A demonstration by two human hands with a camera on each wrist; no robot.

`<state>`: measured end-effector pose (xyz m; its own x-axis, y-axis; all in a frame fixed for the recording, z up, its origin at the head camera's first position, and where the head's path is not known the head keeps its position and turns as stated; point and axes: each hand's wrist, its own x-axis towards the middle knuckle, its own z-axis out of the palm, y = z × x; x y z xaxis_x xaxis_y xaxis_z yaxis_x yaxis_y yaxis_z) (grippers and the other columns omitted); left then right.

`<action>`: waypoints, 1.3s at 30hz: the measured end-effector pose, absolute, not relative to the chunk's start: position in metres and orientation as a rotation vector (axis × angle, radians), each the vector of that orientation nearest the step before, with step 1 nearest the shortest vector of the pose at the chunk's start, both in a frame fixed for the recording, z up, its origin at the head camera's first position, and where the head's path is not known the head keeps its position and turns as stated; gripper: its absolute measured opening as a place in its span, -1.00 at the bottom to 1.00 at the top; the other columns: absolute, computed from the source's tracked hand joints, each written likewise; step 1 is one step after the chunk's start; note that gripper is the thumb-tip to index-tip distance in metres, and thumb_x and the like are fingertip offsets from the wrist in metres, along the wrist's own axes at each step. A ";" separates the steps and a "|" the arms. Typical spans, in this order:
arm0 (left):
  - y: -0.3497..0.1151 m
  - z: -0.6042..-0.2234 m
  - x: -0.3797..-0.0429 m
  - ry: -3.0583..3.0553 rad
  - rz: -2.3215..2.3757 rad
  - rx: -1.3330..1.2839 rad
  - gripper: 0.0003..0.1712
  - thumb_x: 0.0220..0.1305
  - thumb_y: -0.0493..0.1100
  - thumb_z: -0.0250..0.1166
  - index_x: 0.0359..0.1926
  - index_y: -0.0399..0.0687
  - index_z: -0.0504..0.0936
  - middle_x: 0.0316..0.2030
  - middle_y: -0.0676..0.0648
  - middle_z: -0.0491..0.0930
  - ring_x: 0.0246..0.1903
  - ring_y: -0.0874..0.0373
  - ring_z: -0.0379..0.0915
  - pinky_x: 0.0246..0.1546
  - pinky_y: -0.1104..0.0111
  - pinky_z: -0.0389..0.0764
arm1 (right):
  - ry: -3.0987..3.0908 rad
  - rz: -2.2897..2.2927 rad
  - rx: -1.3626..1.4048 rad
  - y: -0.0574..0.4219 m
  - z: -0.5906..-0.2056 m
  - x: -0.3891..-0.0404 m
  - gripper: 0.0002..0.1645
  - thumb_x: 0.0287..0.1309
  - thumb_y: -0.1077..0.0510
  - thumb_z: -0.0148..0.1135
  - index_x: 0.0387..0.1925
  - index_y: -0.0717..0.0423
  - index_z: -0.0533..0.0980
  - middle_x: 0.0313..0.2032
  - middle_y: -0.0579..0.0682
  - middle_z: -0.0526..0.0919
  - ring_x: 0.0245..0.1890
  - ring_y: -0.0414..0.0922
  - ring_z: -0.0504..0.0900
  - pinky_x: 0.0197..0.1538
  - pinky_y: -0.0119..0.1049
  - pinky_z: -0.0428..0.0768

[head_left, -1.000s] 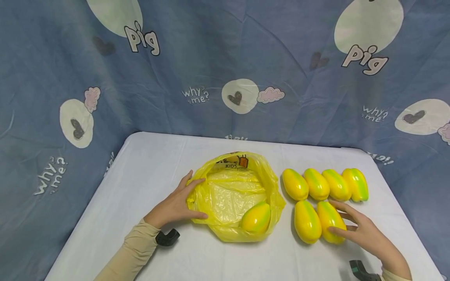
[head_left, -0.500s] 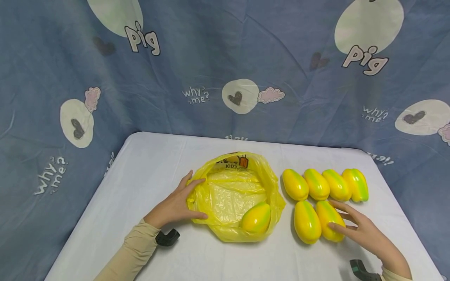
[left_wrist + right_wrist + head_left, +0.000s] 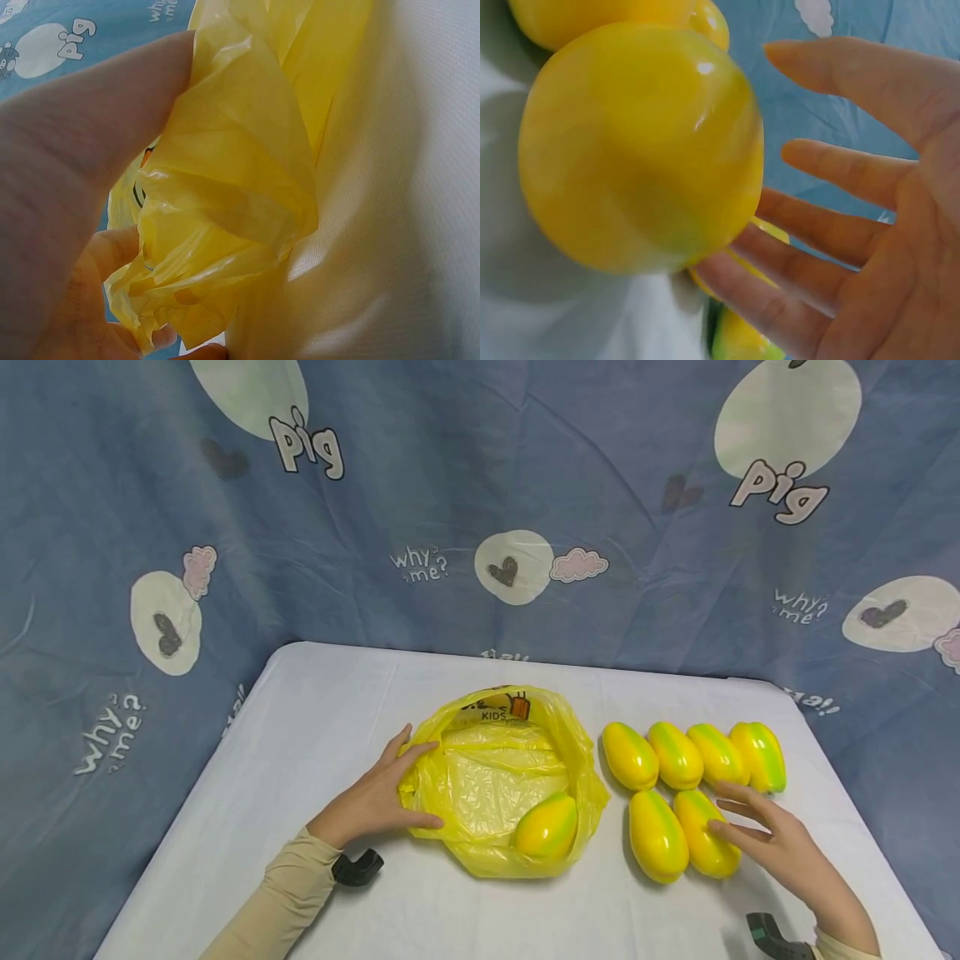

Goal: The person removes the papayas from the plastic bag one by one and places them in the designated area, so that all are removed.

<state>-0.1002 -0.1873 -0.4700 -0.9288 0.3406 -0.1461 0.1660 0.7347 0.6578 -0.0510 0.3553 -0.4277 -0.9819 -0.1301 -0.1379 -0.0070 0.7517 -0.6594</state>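
A yellow plastic bag (image 3: 480, 860) stands with its mouth wide and one papaya (image 3: 546, 828) inside. My left hand (image 3: 378, 797) is at the bag's left rim, thumb and index finger spread over the edge. In the left wrist view, crumpled plastic (image 3: 225, 180) hides part of the thumb and fingers. My right hand (image 3: 780, 843) is beside the right-hand papaya (image 3: 708, 843) of the front pair, fingers spread along its right side. The right wrist view shows a gap between the thumb and this smooth yellow papaya (image 3: 637, 150), with the lower fingertips right at its edge.
Left of that fruit lies another papaya (image 3: 657, 839). Behind the pair, several papayas (image 3: 678, 756) line up in a row. All rest on a white-covered table (image 3: 555, 918), with a blue printed curtain (image 3: 420, 460) behind. Dark wrist devices (image 3: 358, 867) sit near both wrists.
My right hand has shifted slightly up and right, its thumb drawing back from the papaya's front. My left hand and the bag have stayed put.
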 end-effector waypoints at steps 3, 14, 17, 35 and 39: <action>-0.187 -0.469 -0.100 2.685 0.979 0.399 0.30 -0.14 0.49 0.57 0.59 0.32 0.19 0.68 -0.16 -0.32 0.56 -0.40 0.03 0.35 -0.32 0.38 | 2.821 -1.092 -0.155 0.353 -0.425 -0.054 -0.26 0.37 0.03 0.36 0.45 0.22 0.35 0.35 0.30 0.51 0.05 -0.80 0.33 -0.06 -0.59 0.66; -0.187 -0.469 -0.100 2.688 0.988 0.417 0.29 -0.13 0.47 0.58 0.59 0.32 0.19 0.68 -0.16 -0.32 0.55 -0.41 0.03 0.34 -0.33 0.39 | 2.916 -1.117 -0.327 0.329 -0.398 -0.064 -0.28 0.31 0.12 0.41 0.40 0.25 0.39 0.27 0.30 0.57 0.06 -0.77 0.38 -0.02 -0.73 0.54; -0.187 -0.470 -0.101 2.688 0.987 0.413 0.29 -0.14 0.48 0.57 0.58 0.31 0.20 0.68 -0.16 -0.31 0.55 -0.40 0.05 0.34 -0.32 0.39 | 2.905 -1.135 -0.397 0.319 -0.392 -0.068 -0.29 0.29 0.14 0.43 0.39 0.25 0.41 0.24 0.29 0.59 0.07 -0.75 0.40 0.02 -0.76 0.51; -0.186 -0.469 -0.101 2.676 0.991 0.424 0.29 -0.13 0.44 0.59 0.59 0.26 0.20 0.67 -0.22 -0.31 0.55 -0.41 0.03 0.35 -0.31 0.39 | 2.618 -1.043 -0.726 0.243 -0.382 -0.101 -0.29 0.27 0.01 0.45 0.38 0.08 0.45 0.34 0.12 0.56 0.27 0.14 0.62 0.22 0.05 0.65; -0.187 -0.471 -0.101 2.689 0.989 0.421 0.30 -0.14 0.45 0.59 0.58 0.28 0.21 0.67 -0.22 -0.30 0.55 -0.41 0.02 0.35 -0.31 0.39 | 2.536 -1.004 -0.762 0.224 -0.385 -0.104 -0.24 0.27 -0.06 0.44 0.42 0.06 0.42 0.34 0.10 0.56 0.31 0.13 0.58 0.28 0.10 0.60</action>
